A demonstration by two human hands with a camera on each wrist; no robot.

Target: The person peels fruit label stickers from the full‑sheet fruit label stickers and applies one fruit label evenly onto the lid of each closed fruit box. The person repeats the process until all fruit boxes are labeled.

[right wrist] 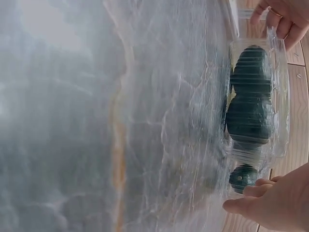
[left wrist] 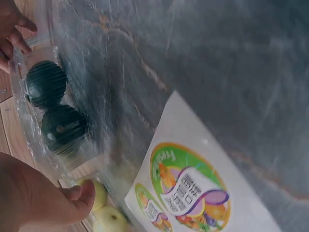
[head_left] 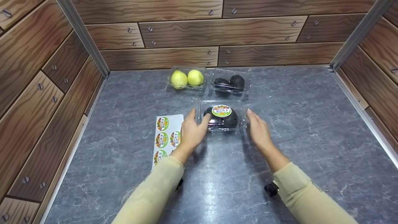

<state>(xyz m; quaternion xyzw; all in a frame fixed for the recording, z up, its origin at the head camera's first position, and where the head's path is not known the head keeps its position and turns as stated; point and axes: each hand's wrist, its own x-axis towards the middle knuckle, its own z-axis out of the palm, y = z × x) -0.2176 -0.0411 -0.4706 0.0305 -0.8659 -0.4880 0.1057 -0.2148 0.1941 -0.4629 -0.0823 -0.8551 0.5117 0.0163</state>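
Nearest to me are my sleeves, coming in on either side in front of the plastic box; that box sits on the grey table between my hands. To the box's left and nearer me lies a sticker sheet, its right edge partly hidden by my left hand. That hand is spread, thumb over the box's front left corner and fingers along its left side; whether it touches, I cannot tell. My right hand stands with straight fingers just beside the box's right side, gripping nothing. A round sticker is on the box's lid, above dark fruit. Tabletop spreads wide to the box's right, as far as a metal strip, giving my right arm more room than the sheet side. Just behind the box stand a box of yellow fruit, to its left, and another of black fruit, then the wooden wall. My left wrist view shows two separate rounds in the box, which the sticker partly covers from above; my right wrist view shows a gap between my right hand and the box.
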